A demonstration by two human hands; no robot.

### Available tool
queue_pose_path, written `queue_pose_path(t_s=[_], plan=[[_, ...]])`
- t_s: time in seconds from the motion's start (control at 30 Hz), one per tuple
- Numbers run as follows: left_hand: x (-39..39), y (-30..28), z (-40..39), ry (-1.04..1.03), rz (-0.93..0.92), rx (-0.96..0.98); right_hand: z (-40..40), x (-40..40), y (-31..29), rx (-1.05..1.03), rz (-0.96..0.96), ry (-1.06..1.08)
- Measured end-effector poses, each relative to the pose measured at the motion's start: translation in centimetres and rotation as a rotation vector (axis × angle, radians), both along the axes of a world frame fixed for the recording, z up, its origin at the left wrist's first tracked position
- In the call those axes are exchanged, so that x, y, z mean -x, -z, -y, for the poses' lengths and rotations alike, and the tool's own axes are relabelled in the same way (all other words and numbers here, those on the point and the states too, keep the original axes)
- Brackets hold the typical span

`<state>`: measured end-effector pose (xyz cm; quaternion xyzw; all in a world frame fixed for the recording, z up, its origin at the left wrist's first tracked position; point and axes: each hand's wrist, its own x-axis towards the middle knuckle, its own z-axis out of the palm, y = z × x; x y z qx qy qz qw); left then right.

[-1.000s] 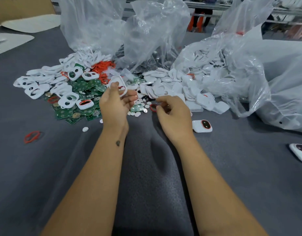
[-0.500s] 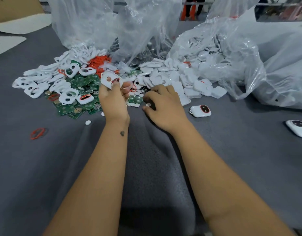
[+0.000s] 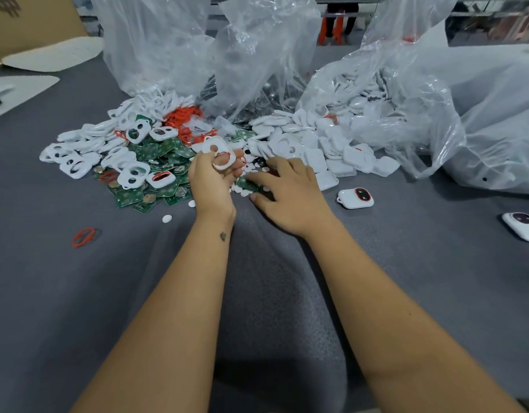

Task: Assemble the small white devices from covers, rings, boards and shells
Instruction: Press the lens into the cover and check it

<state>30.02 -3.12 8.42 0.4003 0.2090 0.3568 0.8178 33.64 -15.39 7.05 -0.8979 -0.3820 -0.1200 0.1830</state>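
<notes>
My left hand (image 3: 211, 181) grips a white cover (image 3: 218, 150) with two holes and a red ring seated in it, held just above the heap. My right hand (image 3: 290, 193) lies beside it with fingers spread, their tips on a green board (image 3: 247, 183) among small white discs (image 3: 242, 192). Left of my hands lie green boards (image 3: 156, 158), white covers (image 3: 78, 162) and a clump of red rings (image 3: 182, 117). White shells (image 3: 322, 150) are piled to the right. Two finished devices, one (image 3: 356, 198) and another (image 3: 522, 226), rest on the grey cloth at right.
Clear plastic bags (image 3: 257, 55) stand behind the heap, one large bag (image 3: 480, 120) spilling shells at right. A loose red ring (image 3: 83, 236) lies on the grey cloth (image 3: 78, 293) at left. White foam pieces (image 3: 51, 53) and cardboard sit far left.
My right hand has let go of its curl and spread its fingers onto the discs and green board. My left hand still holds the cover, turned a little more upright.
</notes>
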Motion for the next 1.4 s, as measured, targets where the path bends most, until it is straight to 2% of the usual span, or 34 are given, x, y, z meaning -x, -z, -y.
queue_pose_path(t_s=[0.23,0.47,0.57,0.73,1.0,1.17,1.33,1.4], plan=[[-0.3,0.3,-0.2,-0.025,0.004,-0.042,0.5,-0.3,-0.1,-0.098,0.074,0.115],[0.1,0.1,-0.2,0.053,0.057,-0.010,1.0,-0.9,-0.7,-0.301,-0.053,0.311],[0.4,-0.1,-0.1,0.097,0.072,-0.026,1.2,-0.8,-0.9,-0.354,-0.027,0.356],[0.6,-0.4,-0.1,0.147,0.067,-0.060,1.0,0.2,-0.8,-0.292,0.035,0.200],[0.9,-0.9,-0.1,0.077,-0.070,-0.125,0.4,1.0,-0.8,-0.179,0.053,-0.022],[1.8,-2.1,-3.4,0.010,-0.146,-0.278,0.3,0.9,-0.7,-0.148,0.037,-0.015],[3.2,-4.0,-8.4,-0.108,-0.306,-0.487,0.2,0.9,-0.8,-0.127,0.027,-0.014],[2.9,-4.6,-9.4,-0.101,-0.359,-0.485,0.2,0.9,-0.8,-0.115,0.019,-0.008]])
